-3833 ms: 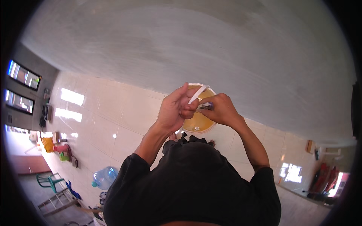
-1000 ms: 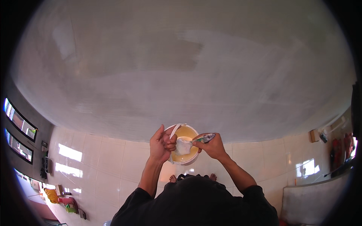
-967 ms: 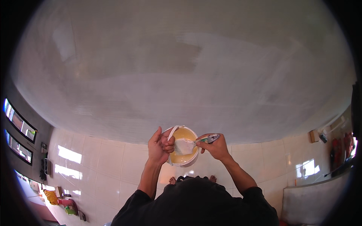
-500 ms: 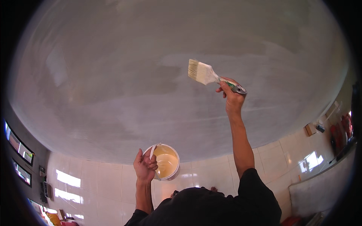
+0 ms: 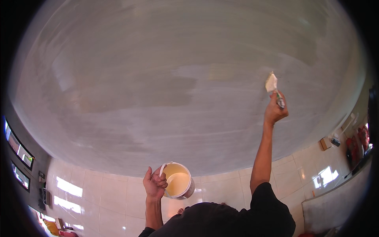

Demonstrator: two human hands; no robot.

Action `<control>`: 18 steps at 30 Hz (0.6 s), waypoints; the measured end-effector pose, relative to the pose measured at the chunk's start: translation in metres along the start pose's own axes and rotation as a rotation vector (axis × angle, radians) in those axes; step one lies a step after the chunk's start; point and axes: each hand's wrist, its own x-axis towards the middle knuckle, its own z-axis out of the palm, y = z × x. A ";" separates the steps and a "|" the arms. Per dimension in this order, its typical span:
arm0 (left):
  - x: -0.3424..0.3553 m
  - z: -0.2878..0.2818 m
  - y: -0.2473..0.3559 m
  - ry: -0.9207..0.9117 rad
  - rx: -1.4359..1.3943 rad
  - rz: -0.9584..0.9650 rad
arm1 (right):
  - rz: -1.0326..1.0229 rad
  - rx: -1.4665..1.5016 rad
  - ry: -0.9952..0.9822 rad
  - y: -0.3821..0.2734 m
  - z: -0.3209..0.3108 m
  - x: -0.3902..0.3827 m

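Note:
My left hand grips the white handle of a plastic bucket at the lower middle; pale yellow liquid shows inside it. Up at the right my arm is stretched out, and my right hand is closed round the handle of a wide paintbrush. The brush's bristle end is on the grey wall, pointing upward. The wall fills the upper view and is marked with uneven darker and lighter streaks.
A glossy tiled floor runs along the wall's base. A grey side wall with windows is at the left. At the right are a cardboard box, red items and a low grey ledge. A yellow object lies lower left.
My right hand has lifted the brush out of the bucket and moved it up and rightward onto the wall, turning it upright. The bucket and my left hand sit lower in view.

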 end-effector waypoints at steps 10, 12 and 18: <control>-0.003 -0.006 0.002 -0.008 0.040 -0.010 | -0.339 0.340 -0.424 -0.190 0.125 -0.212; 0.001 -0.001 0.003 -0.026 0.066 -0.013 | -0.247 0.409 -0.552 -0.199 0.121 -0.205; 0.003 -0.013 0.000 0.013 0.056 0.008 | 0.226 0.499 -0.523 -0.120 0.103 -0.122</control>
